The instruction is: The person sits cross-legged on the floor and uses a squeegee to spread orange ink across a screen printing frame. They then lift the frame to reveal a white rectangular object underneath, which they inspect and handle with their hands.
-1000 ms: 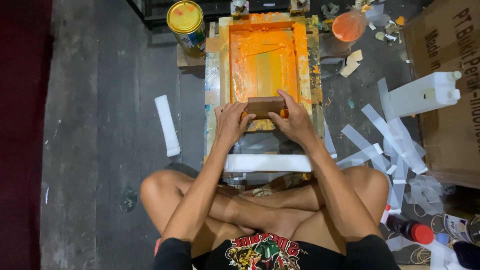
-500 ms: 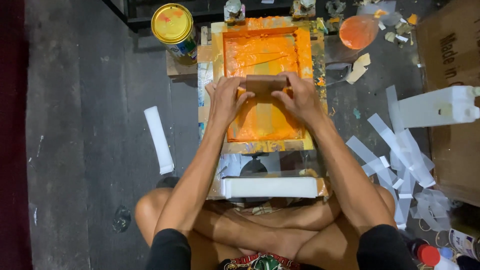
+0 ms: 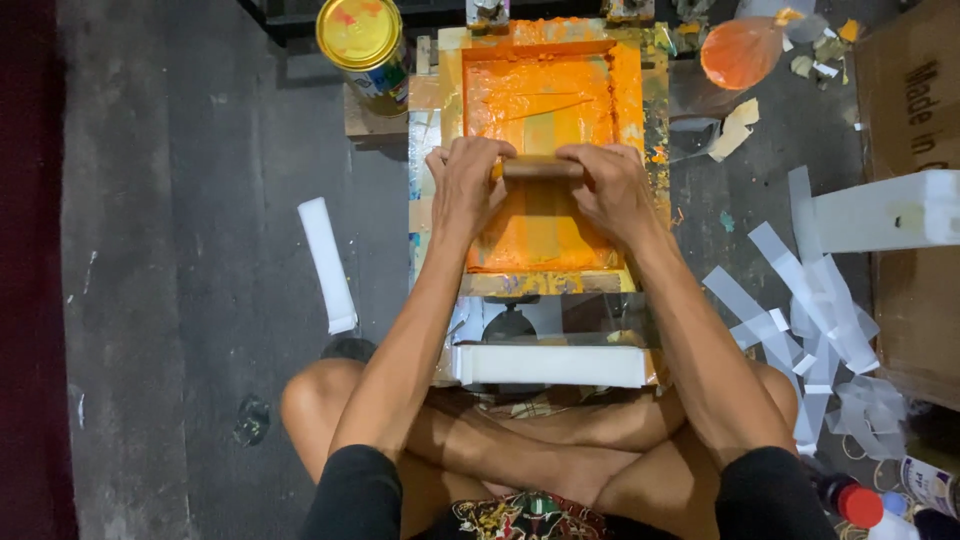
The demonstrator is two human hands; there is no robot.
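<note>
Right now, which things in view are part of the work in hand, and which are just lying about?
In use: left hand and right hand gripping the wooden squeegee; orange-inked screen frame.

Lying about: yellow-lidded can; white roll; cardboard box; loose white strips; red-capped bottle.

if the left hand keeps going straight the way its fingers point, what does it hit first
The left hand, gripping the wooden squeegee, points away from the body across the orange-inked screen. It would probably meet the frame's far edge first, though height is hard to judge.
</note>
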